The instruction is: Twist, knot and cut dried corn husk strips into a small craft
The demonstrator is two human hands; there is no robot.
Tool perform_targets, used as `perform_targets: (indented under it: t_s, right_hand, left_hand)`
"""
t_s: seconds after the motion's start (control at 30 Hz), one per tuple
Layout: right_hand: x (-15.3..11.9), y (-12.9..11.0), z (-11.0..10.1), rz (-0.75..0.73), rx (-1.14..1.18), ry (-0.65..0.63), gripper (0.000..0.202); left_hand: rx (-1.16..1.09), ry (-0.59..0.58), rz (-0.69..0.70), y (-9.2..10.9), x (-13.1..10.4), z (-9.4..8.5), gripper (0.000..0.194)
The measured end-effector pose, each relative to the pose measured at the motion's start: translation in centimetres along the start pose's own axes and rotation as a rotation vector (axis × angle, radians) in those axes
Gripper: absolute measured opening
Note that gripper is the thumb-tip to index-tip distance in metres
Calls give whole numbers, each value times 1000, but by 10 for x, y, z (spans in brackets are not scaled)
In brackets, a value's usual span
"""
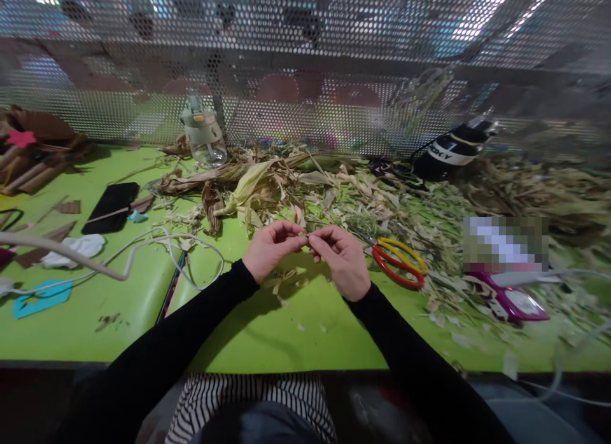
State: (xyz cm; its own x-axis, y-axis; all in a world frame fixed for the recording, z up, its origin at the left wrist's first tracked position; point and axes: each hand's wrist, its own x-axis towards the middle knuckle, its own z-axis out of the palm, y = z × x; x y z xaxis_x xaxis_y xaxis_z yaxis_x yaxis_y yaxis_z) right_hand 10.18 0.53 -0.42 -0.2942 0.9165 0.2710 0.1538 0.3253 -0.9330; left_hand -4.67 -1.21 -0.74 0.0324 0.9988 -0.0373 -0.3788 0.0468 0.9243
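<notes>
Left grip (270, 250) and right grip (342, 259) are meeting fingertip to fingertip, both pinching what looks like a small piece (306, 235), too tiny to identify, over the green surface (305, 342), nearer than the dried husks (252, 186). Fine handling is likely calling for light, even pressure. Black-sleeved forearms (203, 310) are slanting inward from the near edge; fingers are curling, backs mostly facing up.

You've got room nearer than your left hand (271, 252) and right hand (342, 259), where the green tabletop (291, 339) carries only small scraps. Beyond them, piled husks (258, 183) block you; scissors (401, 281) crowd the right, a looping cable (109, 271) the left.
</notes>
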Motion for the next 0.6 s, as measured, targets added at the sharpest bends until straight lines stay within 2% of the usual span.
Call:
perform_targets:
  t_s: [0.13,0.2,0.3,0.43,0.47,0.5,0.6]
  right_hand:
    - [-3,-2,10,-195,-238,115,11]
    - [-3,-6,4,-255,-392,83,13]
    - [-2,-9,-35,-191,-727,-68,17]
    - [-1,3,-116,124,-1337,-214,11]
    - [-1,7,-132,225,-1407,-297,11]
    - [-1,12,-144,250,-1417,-325,13]
    - [-1,21,-157,289,-1416,-374,22]
  left_hand:
    - [10,4,1,0,0,1,25]
    - [-3,17,-21,-1,1,0,25]
    - [-28,72,-72,-1,4,-1,26]
    - [-88,125,-98,3,4,-1,33]
    - [-98,126,-99,3,4,-1,34]
    - [-102,126,-99,4,3,0,34]
    - [-99,137,-91,4,2,1,33]
